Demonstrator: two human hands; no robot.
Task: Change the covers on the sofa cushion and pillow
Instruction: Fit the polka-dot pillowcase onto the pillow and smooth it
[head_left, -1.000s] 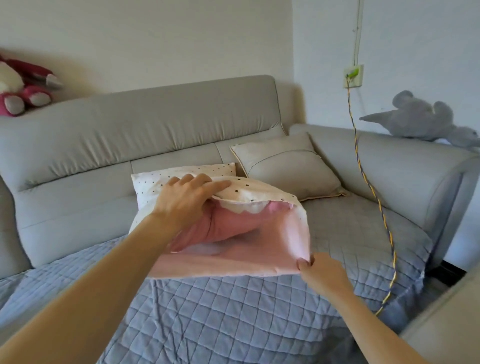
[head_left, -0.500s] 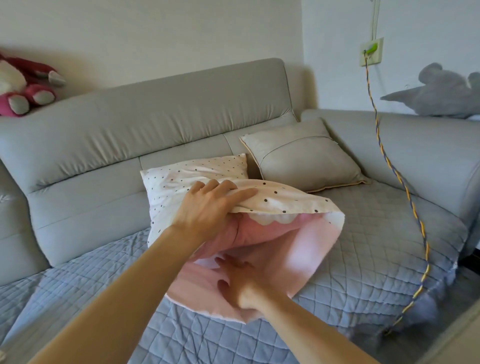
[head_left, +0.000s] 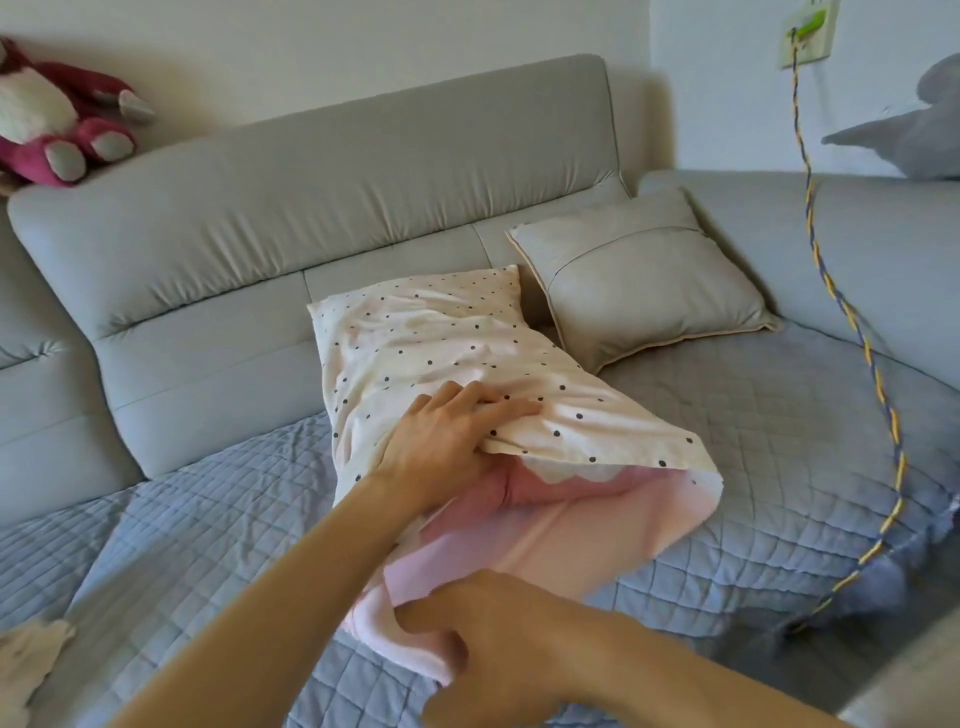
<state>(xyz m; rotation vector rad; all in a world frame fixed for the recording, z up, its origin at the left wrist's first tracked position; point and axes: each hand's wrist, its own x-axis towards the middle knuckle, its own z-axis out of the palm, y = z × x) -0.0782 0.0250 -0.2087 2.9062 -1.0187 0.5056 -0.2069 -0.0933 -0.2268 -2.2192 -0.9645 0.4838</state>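
Dotted pillow cover (head_left: 441, 338), mid-frame on sofa (head_left: 311, 197), long axis upper-left to lower-right, mouth open toward bottom edge; left hand (head_left: 447, 447) grips its upper lip, right hand (head_left: 509, 639), nearer, pinches pink lower flap (head_left: 597, 540).

Person's left hand (head_left: 447, 447) and right hand (head_left: 498, 644) were bare, both forearms (head_left: 291, 587) uncovered right up to the frame edge, right hand smeared by motion blur, finer detail unreadable.
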